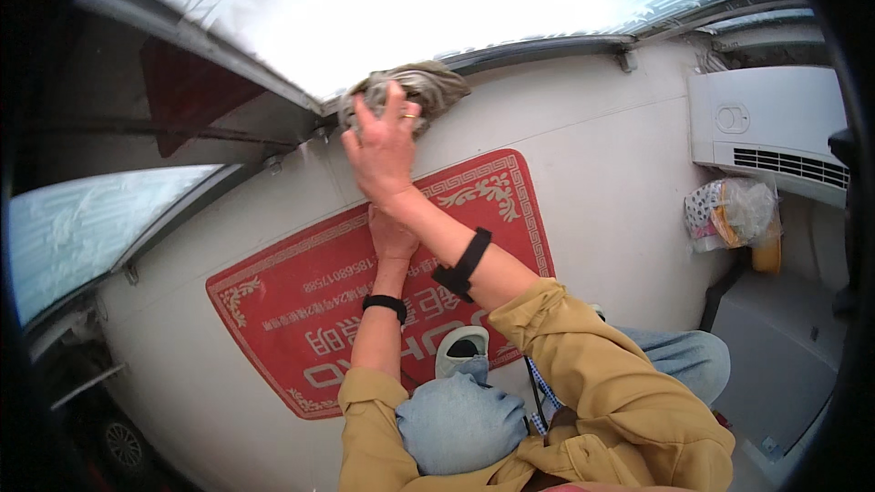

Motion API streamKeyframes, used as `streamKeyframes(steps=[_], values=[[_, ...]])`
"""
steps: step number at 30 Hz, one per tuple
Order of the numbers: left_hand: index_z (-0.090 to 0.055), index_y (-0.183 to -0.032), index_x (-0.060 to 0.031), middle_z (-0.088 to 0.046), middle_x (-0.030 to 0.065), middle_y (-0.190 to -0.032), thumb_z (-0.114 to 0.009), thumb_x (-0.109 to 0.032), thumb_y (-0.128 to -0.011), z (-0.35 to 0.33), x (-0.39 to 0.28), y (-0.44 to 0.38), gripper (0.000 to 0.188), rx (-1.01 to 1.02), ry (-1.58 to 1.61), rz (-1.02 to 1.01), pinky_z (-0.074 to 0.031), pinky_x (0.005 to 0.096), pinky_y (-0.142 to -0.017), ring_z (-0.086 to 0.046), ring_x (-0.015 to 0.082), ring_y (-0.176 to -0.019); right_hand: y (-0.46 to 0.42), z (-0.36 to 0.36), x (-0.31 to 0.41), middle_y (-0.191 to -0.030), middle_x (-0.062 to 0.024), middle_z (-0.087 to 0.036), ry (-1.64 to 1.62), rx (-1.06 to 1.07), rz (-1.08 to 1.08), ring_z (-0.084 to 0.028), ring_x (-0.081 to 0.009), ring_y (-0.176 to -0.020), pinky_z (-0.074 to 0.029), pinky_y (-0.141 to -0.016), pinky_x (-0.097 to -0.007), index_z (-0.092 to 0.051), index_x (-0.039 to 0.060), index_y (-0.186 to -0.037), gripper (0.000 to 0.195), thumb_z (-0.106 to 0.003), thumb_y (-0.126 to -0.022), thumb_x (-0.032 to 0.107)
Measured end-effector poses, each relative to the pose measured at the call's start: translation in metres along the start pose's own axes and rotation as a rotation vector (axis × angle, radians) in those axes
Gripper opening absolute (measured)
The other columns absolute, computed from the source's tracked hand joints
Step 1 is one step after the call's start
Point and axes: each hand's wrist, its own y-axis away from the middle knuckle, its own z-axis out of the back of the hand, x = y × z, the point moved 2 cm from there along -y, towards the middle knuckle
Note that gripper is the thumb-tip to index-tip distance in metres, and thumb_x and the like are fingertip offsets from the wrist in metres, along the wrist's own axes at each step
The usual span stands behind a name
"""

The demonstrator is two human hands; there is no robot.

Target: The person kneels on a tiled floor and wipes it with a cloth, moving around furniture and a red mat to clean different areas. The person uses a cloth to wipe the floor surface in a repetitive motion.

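Note:
A crumpled grey-brown cloth (437, 85) is pressed by my right hand (384, 150) against the lower corner of a frosted sliding door or window panel (383, 7), at its dark metal track. The fingers are spread over the cloth, and one wears a ring. Below and partly behind the right wrist is my left hand (391, 232), near the upper edge of a red printed mat (287, 301). Its fingers are largely hidden, so what it holds or touches cannot be told. Both forearms wear black bands.
The mat bears writing and lies on a pale floor (595, 150). A white appliance with a vent grille (765, 123) stands at the right, a plastic bag of items (735, 212) beside it. Dark metal frame parts (205, 89) run along the left. My knees and one shoe are below.

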Motion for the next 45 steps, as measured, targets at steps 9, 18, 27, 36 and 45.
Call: streamKeyframes(steps=[9,18,27,36,45], values=[[-0.05,-0.143,-0.0074,-0.056,0.0184,-0.14,-0.064,-0.034,-0.09,-0.015,0.007,0.001,0.06,-0.054,-0.094,-0.095,-0.041,0.0499,-0.109,-0.052,0.0365,-0.129,0.027,0.016,-0.056,-0.13,-0.0187,-0.05,-0.392,0.514,0.331,-0.049,-0.0432,-0.12,-0.046,-0.102,-0.0475,-0.074,0.01,-0.11,0.028,-0.067,-0.084,0.019],[-0.031,-0.153,-0.0119,-0.043,0.0114,-0.147,-0.079,-0.027,-0.087,0.046,-0.021,0.022,0.083,-0.293,1.153,0.336,-0.04,0.0441,-0.112,-0.042,0.0317,-0.139,0.036,0.078,-0.097,-0.111,-0.0052,-0.064,-1.094,0.647,-0.537,-0.062,-0.0168,-0.102,-0.051,-0.091,-0.0304,-0.064,0.0067,-0.124,0.036,-0.061,-0.089,0.012],[-0.041,-0.151,-0.0128,-0.041,0.0153,-0.15,-0.079,-0.017,-0.085,0.162,0.03,0.034,0.076,-0.756,0.914,0.282,-0.037,0.043,-0.113,-0.045,0.0306,-0.136,0.054,0.073,0.011,-0.165,-0.0147,-0.03,-0.661,0.853,0.135,-0.042,-0.03,-0.144,-0.04,-0.113,-0.043,-0.05,0.0174,-0.151,0.059,-0.066,-0.095,0.023],[-0.042,-0.151,-0.0333,-0.039,0.0194,-0.147,-0.073,-0.041,-0.089,0.119,0.085,-0.01,0.07,-0.156,-0.406,0.456,-0.042,0.0632,-0.096,-0.039,0.0456,-0.134,0.127,0.017,-0.068,-0.16,-0.0161,-0.036,0.117,0.818,0.527,-0.032,-0.0399,-0.148,-0.028,-0.122,-0.0535,-0.048,0.0159,-0.149,0.069,-0.074,-0.085,0.021],[-0.047,-0.144,-0.032,-0.037,0.018,-0.148,-0.078,-0.038,-0.084,0.143,0.142,-0.025,0.068,-0.095,-0.4,0.458,-0.045,0.064,-0.097,-0.038,0.0451,-0.134,0.121,0.015,-0.058,-0.163,-0.0131,-0.033,0.247,0.935,0.453,-0.029,-0.0371,-0.15,-0.029,-0.122,-0.054,-0.051,0.0157,-0.146,0.069,-0.074,-0.082,0.014]])
